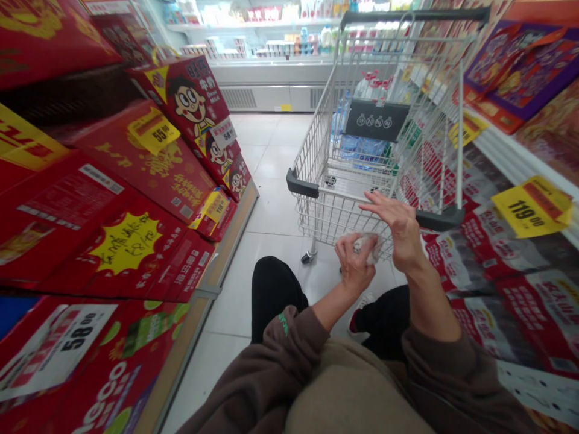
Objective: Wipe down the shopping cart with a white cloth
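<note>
My left hand [354,263] is closed around a crumpled white wad [367,245], held in front of my body. My right hand [396,224] hovers just above and beside it, fingers stretched out flat and pointing left, holding nothing. Both hands are close to the rear of a metal shopping cart [316,172] that stands in the aisle ahead, with blue packages [362,147] lying in its basket. My dark trouser legs and brown sleeves fill the bottom of the view.
Red gift boxes [136,175] with yellow price tags are stacked on the left shelf. More red packages and yellow tags [531,208] line the right shelf. A white tiled floor [266,157] runs to a chilled display at the back.
</note>
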### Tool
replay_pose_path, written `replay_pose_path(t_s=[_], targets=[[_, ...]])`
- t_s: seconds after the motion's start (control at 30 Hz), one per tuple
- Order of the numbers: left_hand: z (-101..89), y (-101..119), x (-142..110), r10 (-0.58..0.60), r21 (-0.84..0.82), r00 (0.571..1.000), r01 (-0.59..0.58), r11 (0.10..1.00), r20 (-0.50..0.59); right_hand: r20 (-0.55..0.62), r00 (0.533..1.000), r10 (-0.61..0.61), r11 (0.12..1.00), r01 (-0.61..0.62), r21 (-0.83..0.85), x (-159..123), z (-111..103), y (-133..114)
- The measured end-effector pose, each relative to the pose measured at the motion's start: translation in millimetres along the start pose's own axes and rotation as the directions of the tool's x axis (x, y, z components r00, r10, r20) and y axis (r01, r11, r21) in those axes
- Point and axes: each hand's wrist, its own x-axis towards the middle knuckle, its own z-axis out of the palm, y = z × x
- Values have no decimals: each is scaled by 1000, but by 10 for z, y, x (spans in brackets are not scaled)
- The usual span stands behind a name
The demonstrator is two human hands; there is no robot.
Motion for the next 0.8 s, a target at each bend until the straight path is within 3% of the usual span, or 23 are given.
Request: replay_pose_path(t_s=[0.2,0.4,0.57,0.67,0.73,0.8], targets=[[54,71,34,-11,98,998,5,995,61,-4,1000,18,1000,-18,-15,9,2,-17],[73,51,-133,34,30,996,-37,999,86,-13,1000,-14,1000,14,20,-10,-4,15],[137,91,-42,84,76,982,-98,992,167,-3,1000,1,1000,-1,29,6,22,-11],[129,74,5,75,108,981,-96,990,181,34,999,-18,998,16,65,-40,-78,-46],[100,45,2,80,101,981,-99,990,175,-61,998,-29,998,31,46,-122,-212,-16],[67,19,-18,83,66,982,-95,993,167,-277,961,-16,997,-5,-76,-224,-356,90]])
